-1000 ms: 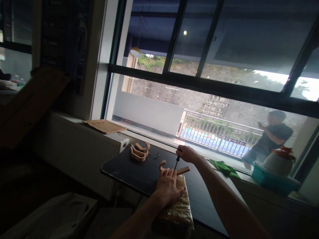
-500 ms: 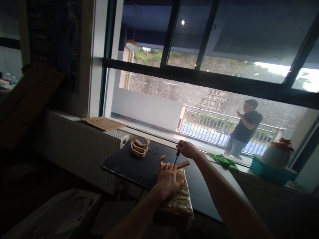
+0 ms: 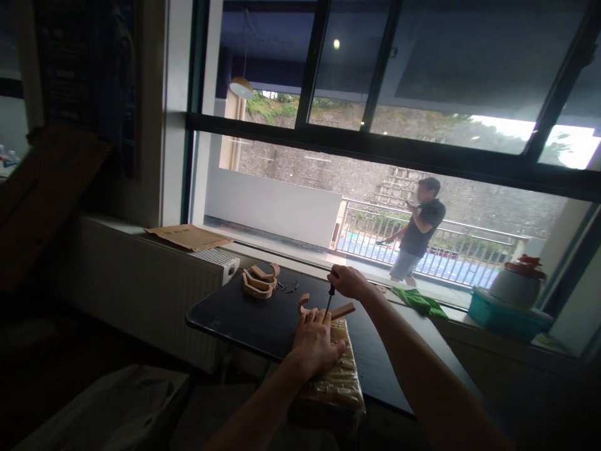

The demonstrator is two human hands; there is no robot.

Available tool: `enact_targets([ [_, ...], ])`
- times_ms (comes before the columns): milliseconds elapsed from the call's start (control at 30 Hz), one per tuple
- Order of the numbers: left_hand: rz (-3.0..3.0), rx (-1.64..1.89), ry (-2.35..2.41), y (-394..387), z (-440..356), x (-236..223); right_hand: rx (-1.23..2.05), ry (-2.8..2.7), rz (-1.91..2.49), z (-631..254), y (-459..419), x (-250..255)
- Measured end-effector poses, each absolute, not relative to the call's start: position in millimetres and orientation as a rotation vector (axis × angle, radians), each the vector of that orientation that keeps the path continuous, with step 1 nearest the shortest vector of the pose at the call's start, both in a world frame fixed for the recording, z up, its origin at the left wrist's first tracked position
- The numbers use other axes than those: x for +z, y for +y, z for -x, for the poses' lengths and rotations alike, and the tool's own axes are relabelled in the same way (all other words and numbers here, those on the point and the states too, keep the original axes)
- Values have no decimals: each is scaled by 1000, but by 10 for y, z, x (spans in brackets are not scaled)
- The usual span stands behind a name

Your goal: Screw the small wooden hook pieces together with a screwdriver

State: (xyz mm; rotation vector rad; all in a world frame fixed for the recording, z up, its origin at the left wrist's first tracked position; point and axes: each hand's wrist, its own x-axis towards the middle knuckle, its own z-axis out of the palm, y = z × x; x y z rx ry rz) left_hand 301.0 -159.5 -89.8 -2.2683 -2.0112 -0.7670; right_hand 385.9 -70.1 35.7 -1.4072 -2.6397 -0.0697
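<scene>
My right hand [image 3: 348,282] is closed around the handle of a dark screwdriver [image 3: 331,293], which points down with its tip beside my left fingers. My left hand [image 3: 313,341] lies flat, thumb spread, on a box wrapped in shiny brown tape [image 3: 350,369]. Its fingertips press on a curved wooden hook [image 3: 344,311]; one straight end and one curled end show on either side of them. Where the screwdriver's tip meets the wood is hidden by my fingers. Several more wooden hooks [image 3: 257,289] lie at the table's far left, with small screws [image 3: 292,287] next to them.
The dark table [image 3: 220,316] stands against a window sill. On the sill are a brown envelope [image 3: 188,237], a green cloth [image 3: 419,302] and a teal container [image 3: 507,316] carrying a pot. A white radiator [image 3: 154,282] is at left. A person [image 3: 417,225] stands outside the window.
My view has shifted slightly. Both hands keep their places, with the screwdriver still upright in my right hand. The person outside has moved left and lowered one arm.
</scene>
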Motion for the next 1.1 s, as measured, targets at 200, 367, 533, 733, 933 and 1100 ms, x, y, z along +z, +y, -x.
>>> enact_targets([
  [200, 2245, -776, -2005, -1627, -3017, -865, -114, -2674, 1416, -3918, -718, 444],
  [367, 2237, -714, -2013, -1614, -3017, -851, -117, -2702, 1360, -3900, -706, 483],
  [533, 2293, -564, -2006, -1579, -3007, -867, -40, -2630, 1403, -3898, -729, 439],
  [733, 2314, -478, -1997, -1533, -3010, -856, 64, -2600, 1457, -3930, -762, 515],
  [933, 2291, -484, -2001, -1578, -3020, -854, 36, -2625, 1437, -3919, -719, 469],
  [1100, 2289, -515, -1991, -1595, -3028, -853, -23, -2637, 1441, -3959, -620, 395],
])
